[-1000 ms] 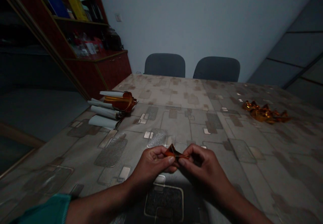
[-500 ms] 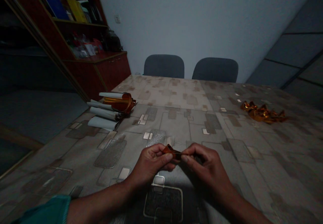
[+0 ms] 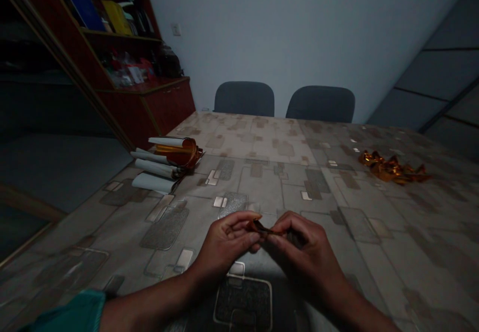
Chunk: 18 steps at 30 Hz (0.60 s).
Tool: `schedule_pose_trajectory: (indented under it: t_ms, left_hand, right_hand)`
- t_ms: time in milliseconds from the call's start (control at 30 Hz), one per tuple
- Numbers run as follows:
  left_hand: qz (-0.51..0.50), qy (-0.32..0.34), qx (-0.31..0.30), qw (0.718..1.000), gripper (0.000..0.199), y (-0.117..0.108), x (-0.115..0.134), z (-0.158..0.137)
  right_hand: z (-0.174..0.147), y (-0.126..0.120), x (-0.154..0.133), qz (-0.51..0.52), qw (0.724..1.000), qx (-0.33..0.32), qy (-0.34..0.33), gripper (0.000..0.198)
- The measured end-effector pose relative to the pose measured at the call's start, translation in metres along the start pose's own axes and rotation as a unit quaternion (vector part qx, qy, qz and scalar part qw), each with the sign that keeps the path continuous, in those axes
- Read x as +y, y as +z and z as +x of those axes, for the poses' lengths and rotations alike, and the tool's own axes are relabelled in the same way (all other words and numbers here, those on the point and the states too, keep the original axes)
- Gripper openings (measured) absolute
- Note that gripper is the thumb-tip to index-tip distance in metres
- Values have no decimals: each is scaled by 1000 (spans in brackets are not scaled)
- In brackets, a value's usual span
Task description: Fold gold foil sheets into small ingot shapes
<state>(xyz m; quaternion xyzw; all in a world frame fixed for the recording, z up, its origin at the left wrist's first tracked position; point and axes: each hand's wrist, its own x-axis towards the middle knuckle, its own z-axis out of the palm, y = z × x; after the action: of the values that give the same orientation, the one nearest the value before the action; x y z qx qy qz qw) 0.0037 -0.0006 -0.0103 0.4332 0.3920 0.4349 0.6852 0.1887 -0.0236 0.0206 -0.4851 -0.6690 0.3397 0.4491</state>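
Between my two hands, above the near part of the table, is a small shiny copper-coloured foil piece [image 3: 258, 225], folded and narrow toward the right. My left hand [image 3: 230, 237] pinches its left end between thumb and fingers. My right hand [image 3: 299, 234] pinches the right end with thumb and index finger. Much of the foil is hidden by my fingertips. Farther right on the table lies a cluster of crumpled orange-copper foil pieces [image 3: 392, 168]. On the left rest several curled sheets [image 3: 155, 182], pale on one side and copper-coloured on the other.
The table [image 3: 262, 182] wears a patterned cloth in grey and beige. Two dark chairs [image 3: 244, 98] stand at its far side, before a pale wall. At the left is a reddish wooden shelf unit [image 3: 164, 102] holding folders and bags.
My left index finger has stretched farther over the foil's top, and the foil between my hands has tilted and shows less of its surface. The other things lie as before.
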Motion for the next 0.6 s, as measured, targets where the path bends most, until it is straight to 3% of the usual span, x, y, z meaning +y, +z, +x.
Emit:
schedule_pose_trajectory:
  t_ms: [300, 600]
  left_hand:
    - [55, 60, 23, 996, 13, 1, 13, -6]
    - [60, 38, 5, 997, 16, 0, 12, -2]
  right_hand:
    - [1, -2, -3, -30, 999, -17, -12, 12]
    - [4, -5, -1, -13, 998, -48, 34, 12]
